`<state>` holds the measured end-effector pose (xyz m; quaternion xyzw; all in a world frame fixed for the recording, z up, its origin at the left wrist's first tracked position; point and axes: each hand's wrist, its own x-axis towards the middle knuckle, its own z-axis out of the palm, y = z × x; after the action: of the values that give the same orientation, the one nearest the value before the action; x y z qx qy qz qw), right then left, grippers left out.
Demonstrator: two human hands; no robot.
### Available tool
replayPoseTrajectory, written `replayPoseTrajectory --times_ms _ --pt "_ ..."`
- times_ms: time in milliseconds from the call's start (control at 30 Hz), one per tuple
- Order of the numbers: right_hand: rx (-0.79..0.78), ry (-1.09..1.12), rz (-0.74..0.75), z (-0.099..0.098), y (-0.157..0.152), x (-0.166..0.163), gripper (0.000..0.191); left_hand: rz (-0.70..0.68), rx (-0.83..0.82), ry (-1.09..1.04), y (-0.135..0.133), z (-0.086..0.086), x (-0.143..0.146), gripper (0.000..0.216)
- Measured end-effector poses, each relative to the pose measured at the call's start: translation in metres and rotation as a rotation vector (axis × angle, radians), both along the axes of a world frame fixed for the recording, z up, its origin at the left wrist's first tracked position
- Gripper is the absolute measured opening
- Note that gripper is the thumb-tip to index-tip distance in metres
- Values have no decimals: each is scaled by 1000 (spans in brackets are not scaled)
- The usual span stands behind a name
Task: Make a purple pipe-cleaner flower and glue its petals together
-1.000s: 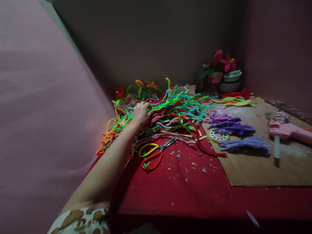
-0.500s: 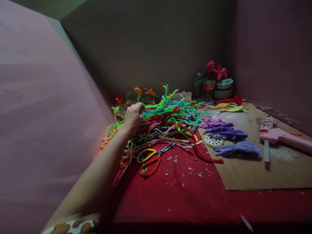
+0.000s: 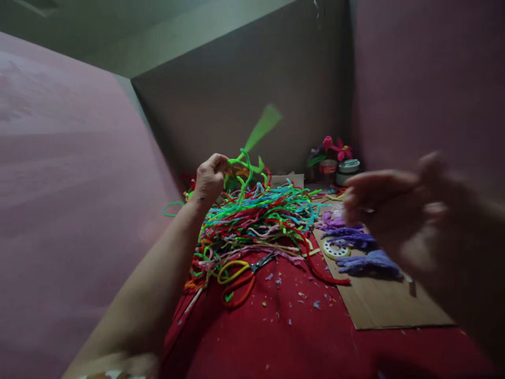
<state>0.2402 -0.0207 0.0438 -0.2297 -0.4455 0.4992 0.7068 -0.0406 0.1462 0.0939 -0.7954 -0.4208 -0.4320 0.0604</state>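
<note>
My left hand (image 3: 209, 179) is closed in a pinch on a bright green pipe cleaner (image 3: 252, 152), lifted above a big tangled pile of pipe cleaners (image 3: 260, 216) in many colours on the red table (image 3: 295, 337). The free end of the green one is smeared by motion. My right hand (image 3: 398, 205) is raised close to the camera at the right, blurred, fingers stretched out and apart, holding nothing that I can see.
Scissors with yellow and orange handles (image 3: 240, 276) lie in front of the pile. A brown board (image 3: 386, 305) carries purple fuzzy pieces (image 3: 366, 260) and a yellow-white ring (image 3: 335, 250). Pink flowers and jars (image 3: 339, 160) stand in the back corner. Walls close in left and right.
My left hand has risen from the pile, pulling the green pipe cleaner up. My right hand has come into view at the right. The view has tilted upward.
</note>
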Motion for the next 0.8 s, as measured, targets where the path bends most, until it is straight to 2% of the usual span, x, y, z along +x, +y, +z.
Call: replayPoseTrajectory --times_ms 67,133,233,300,400,567,700,800 --pt "-18 -71 157 -11 3 -16 36 -9 8 -34 -1 5 7 12" --pt "-54 -168 277 -24 9 -34 22 -7 9 -94 -3 11 13 12" --pt "-144 -268 385 -37 18 -54 22 2 5 -188 -10 19 21 11" --pt "-204 -265 416 -38 23 -63 25 4 -29 -204 -21 21 28 11" --pt "-240 -194 375 -33 29 -72 31 -4 -152 -164 -43 12 39 12" --pt "-188 -95 300 -25 47 -83 34 -1 -181 20 -81 -16 58 16" --pt "-277 -10 122 -28 65 -81 18 77 -127 114 -92 -31 60 14" --pt "-336 20 33 -34 74 -75 16 60 -191 38 -94 -38 57 15"
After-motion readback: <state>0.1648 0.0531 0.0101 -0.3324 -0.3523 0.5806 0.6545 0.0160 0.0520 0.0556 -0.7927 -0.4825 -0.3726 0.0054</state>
